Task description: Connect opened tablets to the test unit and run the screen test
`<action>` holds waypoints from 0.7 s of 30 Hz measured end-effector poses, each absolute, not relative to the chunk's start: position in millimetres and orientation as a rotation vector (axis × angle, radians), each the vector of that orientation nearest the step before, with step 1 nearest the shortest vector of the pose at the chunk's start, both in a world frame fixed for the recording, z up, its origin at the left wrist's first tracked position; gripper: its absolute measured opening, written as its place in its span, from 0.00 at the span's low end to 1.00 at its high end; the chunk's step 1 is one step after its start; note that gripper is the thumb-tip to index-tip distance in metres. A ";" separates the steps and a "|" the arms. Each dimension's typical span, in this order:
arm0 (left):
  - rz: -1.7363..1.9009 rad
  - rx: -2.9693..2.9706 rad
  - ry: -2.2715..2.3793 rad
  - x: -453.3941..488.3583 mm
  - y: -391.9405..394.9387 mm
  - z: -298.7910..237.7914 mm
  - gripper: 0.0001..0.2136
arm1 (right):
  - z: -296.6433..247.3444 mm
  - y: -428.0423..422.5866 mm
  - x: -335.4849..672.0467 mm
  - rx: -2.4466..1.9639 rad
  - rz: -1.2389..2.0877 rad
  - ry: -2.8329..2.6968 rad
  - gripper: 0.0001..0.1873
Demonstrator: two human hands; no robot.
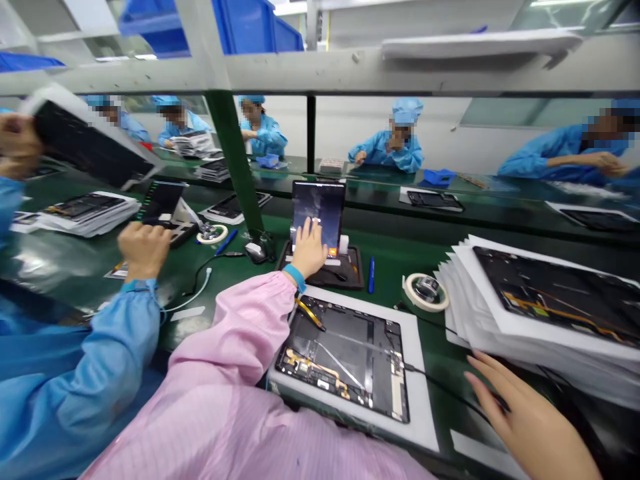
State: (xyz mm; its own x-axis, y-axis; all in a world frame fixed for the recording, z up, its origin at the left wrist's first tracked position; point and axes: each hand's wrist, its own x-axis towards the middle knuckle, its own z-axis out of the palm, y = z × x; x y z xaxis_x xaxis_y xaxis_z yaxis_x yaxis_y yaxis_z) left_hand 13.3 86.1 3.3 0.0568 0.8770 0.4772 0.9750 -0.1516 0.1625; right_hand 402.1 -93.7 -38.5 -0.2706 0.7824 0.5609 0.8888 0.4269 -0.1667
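My left hand [309, 252], in a pink sleeve with a blue wristband [294, 277], has its fingers stretched out against the lit screen [326, 207] propped upright in a dark tray [356, 267]. In front of me an opened tablet housing [345, 353] lies on a white sheet [423, 413], its flex cables and boards exposed. A black cable [440, 381] runs from its right edge toward my right hand [525, 417]. That hand hovers beside the stack of sheets with fingers apart, and I see nothing in it.
At right stands a tall stack of white sheets [465, 287] topped by a tablet housing [560, 287]. Near it lie a tape roll [426, 292] and a blue pen [371, 275]. A co-worker's blue sleeve [117, 340] reaches in at left. A green post [235, 160] rises ahead.
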 end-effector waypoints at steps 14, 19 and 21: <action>-0.842 -2.134 -1.946 37.4 61.3 -1.6 0.24 | -54.0 -83.7 337.8 -1.425 0.038 -2.385 0.13; -0.837 -2.310 -1.961 45.9 52.2 18.7 0.17 | -52.3 -87.2 337.3 -1.430 0.145 -2.438 0.12; -0.759 -2.657 -1.873 64.9 31.4 17.9 0.11 | -47.6 -86.3 332.5 -1.427 0.175 -2.493 0.11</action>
State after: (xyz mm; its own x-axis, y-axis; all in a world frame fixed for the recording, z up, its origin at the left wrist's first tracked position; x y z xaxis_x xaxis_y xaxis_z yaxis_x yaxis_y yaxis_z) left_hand 64.9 31.4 17.9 0.2740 0.9290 0.2487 0.8399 -0.3571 0.4087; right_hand 332.5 -86.3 -47.6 -0.4824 0.8601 0.1661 0.8284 0.5095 -0.2328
